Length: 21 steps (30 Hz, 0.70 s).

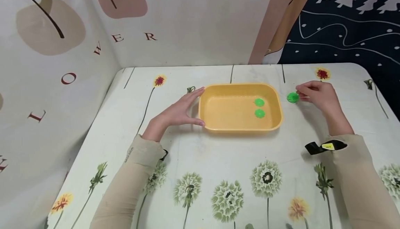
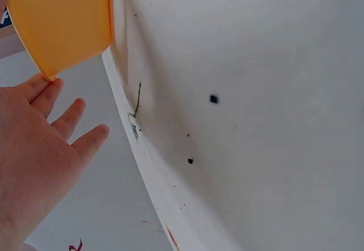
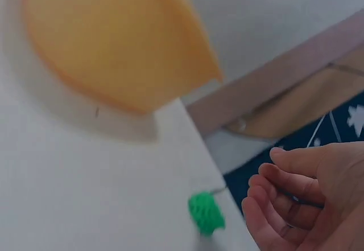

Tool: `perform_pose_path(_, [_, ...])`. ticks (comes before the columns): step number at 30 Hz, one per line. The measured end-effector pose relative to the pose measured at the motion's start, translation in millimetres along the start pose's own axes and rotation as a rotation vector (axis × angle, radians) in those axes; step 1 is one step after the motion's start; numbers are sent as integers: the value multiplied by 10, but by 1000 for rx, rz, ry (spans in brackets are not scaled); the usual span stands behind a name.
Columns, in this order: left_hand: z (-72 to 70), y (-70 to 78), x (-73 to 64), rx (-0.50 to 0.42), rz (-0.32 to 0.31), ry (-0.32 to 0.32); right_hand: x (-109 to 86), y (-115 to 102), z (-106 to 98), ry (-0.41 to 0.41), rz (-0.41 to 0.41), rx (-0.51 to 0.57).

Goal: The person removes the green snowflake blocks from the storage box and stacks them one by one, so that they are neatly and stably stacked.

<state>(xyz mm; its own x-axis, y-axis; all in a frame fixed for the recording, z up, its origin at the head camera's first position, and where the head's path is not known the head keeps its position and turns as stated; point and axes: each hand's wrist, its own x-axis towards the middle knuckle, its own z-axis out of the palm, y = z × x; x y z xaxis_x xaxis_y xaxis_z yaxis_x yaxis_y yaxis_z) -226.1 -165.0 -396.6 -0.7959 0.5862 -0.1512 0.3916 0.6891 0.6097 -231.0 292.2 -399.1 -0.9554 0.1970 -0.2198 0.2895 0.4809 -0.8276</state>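
My left hand (image 1: 179,110) spans the left end of a shallow yellow tray (image 1: 225,123), thumb at the near corner and fingertips at the far one. In the left wrist view, fingertips (image 2: 51,89) touch the tray's corner while the other fingers stretch past it. Two flat green scalloped pieces (image 1: 259,102) lie inside, towards its right side. Right of the tray, my right hand (image 1: 318,95) has thumb and fingers curled together. A round, ridged green piece (image 1: 293,97) is at its fingertips, apparently held by a thin stem that points to the fingers; the grip itself is hidden.
A white cloth (image 1: 200,152) printed with flowers covers the table. Pale printed fabric (image 1: 193,20) rises at the back and left, with dark tree-patterned cloth (image 1: 343,31) at the back right. A black wrist strap (image 1: 325,146) is on the right sleeve.
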Motion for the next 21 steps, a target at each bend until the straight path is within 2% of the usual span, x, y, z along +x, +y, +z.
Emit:
perform_pose_path(4, [-2,11,-1,-5,-14,-2,-146,-269,107,-52,-113,1])
perform_pose_path(7, [-2,17,-4,-9,-22,-3,-285,-478,220,-125,-194,-14])
perform_pose_path(12, [-6,15,-6,-4,-22,1,-422,-703,458,-336,-302,-48])
perform_pose_path(15, [-6,7,-5,-6,-16,2,-456,-760,628,-445,-344,-175])
perform_pose_path(19, [2,0,-3,-13,-14,-1,-461,-777,830,-535,-416,-401])
perform_pose_path(21, [5,1,-5,-15,-15,-2,-464,-771,900,-577,-448,-472])
